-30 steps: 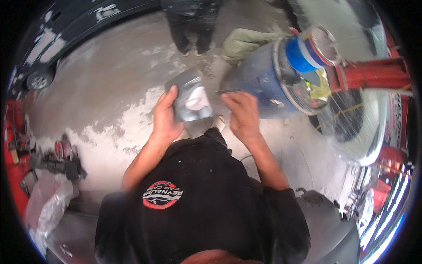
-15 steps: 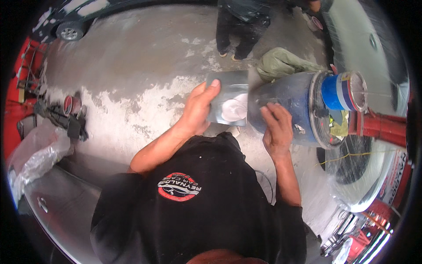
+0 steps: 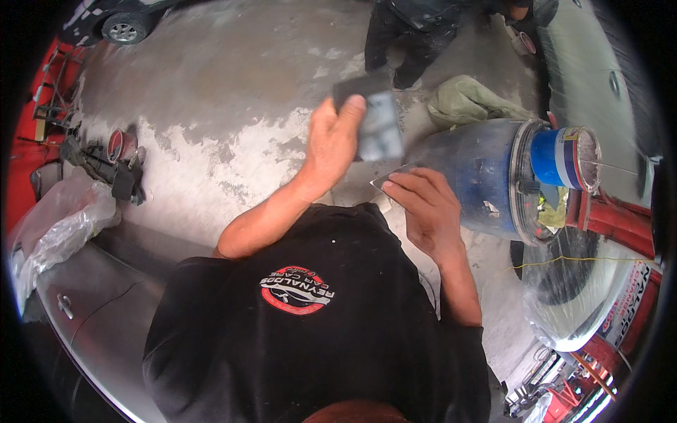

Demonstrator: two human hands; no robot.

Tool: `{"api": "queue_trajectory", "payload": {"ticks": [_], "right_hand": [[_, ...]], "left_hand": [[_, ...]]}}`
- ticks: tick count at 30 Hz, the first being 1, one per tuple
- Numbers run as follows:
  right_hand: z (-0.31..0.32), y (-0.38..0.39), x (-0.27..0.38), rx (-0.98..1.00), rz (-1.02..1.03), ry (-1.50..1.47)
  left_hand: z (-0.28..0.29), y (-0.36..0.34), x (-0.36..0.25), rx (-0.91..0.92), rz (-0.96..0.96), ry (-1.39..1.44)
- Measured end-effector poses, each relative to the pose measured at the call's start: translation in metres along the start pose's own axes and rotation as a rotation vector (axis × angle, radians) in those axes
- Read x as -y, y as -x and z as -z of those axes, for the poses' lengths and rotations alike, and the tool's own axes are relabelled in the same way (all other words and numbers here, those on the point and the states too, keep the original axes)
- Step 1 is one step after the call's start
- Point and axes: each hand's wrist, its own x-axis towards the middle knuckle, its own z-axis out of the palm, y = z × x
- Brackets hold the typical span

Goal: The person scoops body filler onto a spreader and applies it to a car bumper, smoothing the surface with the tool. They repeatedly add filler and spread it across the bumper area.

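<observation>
My left hand (image 3: 335,137) grips a flat dark plate (image 3: 381,137) by its near-left side, thumb on top. A pale bluish patch on the plate is blurred; I cannot tell putty from reflection. Lower and to the right, the fingers of my right hand (image 3: 431,215) are closed on a thin flat spreader (image 3: 381,183), of which only a corner with a light edge shows. The spreader is apart from the plate. Just beyond my right hand lies a large blue drum (image 3: 472,176) with a blue and white can (image 3: 564,158) against its rim end.
A silver car (image 3: 599,106) stands at the right and a grey car panel (image 3: 106,296) at the lower left. A greenish sack (image 3: 469,102) sits beyond the drum. Another person (image 3: 409,39) in dark clothes stands ahead. Clear plastic sheeting (image 3: 67,218) and a red bucket (image 3: 121,144) are at left.
The plate has tilted and moved slightly away, and the white putty seen on it earlier is no longer distinct. My right hand has turned, bringing the spreader's corner into sight.
</observation>
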Motion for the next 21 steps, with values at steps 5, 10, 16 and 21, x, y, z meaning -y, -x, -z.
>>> {"api": "queue_trajectory", "payload": {"ticks": [5,10,16,21], "right_hand": [[-0.001,-0.017,0.011,-0.332,0.134,-0.096],[-0.024,-0.001,-0.038,-0.271,0.002,0.127],[-0.012,-0.003,-0.023,-0.238,-0.01,0.194],[-0.023,-0.01,-0.008,-0.261,0.016,0.238]], "left_hand": [[0.004,0.001,0.032,-0.025,0.203,0.245],[0.004,0.009,0.019,-0.066,0.543,0.516],[0.005,0.004,0.024,0.019,0.132,0.279],[-0.003,0.009,0.024,-0.04,-0.109,-0.094]]}}
